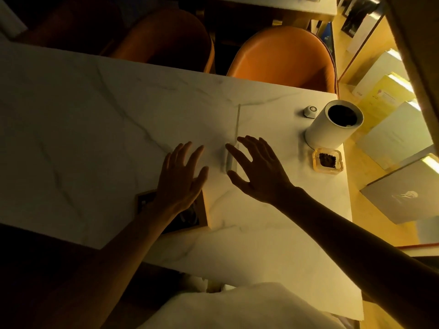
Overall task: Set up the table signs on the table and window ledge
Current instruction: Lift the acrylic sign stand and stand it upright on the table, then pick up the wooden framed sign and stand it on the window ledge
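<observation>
A clear acrylic table sign (234,143) stands upright on the white marble table (95,115), seen edge-on from above as a thin pale strip with a wider base. My left hand (183,176) hovers just left of its base, fingers spread and holding nothing. My right hand (256,167) is just right of the sign, fingers spread, the fingertips close to its base; I cannot tell whether they touch it. On the window ledge (370,210) at the right, several flat sign cards (401,195) lean in a row.
A white cylinder container (332,124), a small white round device (310,111) and an amber glass ashtray (327,160) sit near the table's right edge. A wooden-framed socket box (203,210) lies under my left forearm. Two orange chairs (285,60) stand beyond the table.
</observation>
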